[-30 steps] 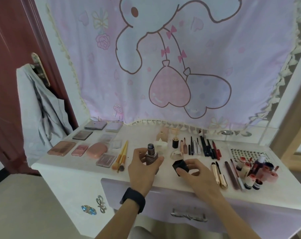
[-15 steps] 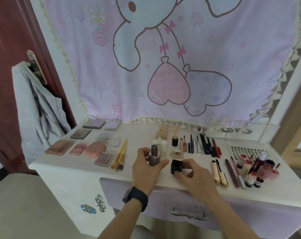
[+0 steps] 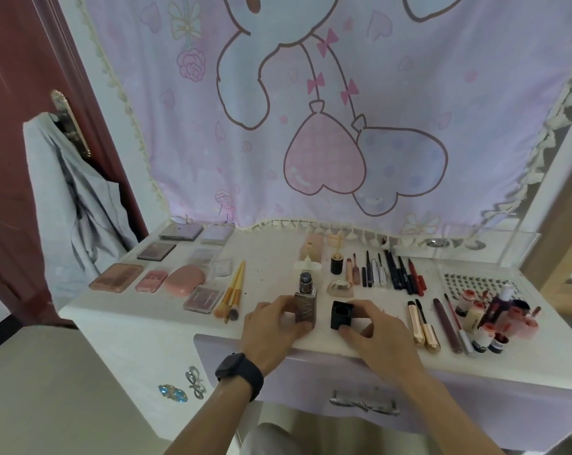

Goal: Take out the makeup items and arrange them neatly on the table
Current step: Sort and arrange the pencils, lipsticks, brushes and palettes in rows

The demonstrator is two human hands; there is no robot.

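A square brown foundation bottle [image 3: 305, 302] with a grey pump top stands uncapped on the white dressing table [image 3: 166, 323], near the front edge. My left hand [image 3: 273, 328] grips its lower part. Just to its right lies the black square cap [image 3: 342, 315], open end toward me, pinched by the fingers of my right hand [image 3: 373, 333]. Cap and bottle are apart.
Palettes [image 3: 115, 277] and a pink compact [image 3: 184, 279] lie at the left, with brushes [image 3: 233, 292] beside them. Pencils and liners [image 3: 392, 270] sit behind my right hand, gold tubes [image 3: 424, 326] and small bottles [image 3: 489, 318] to the right. A drawer handle [image 3: 363, 403] shows below.
Both hands have lowered the bottle and the cap onto the table. The cap has turned from tilted in my fingers to lying beside the bottle.
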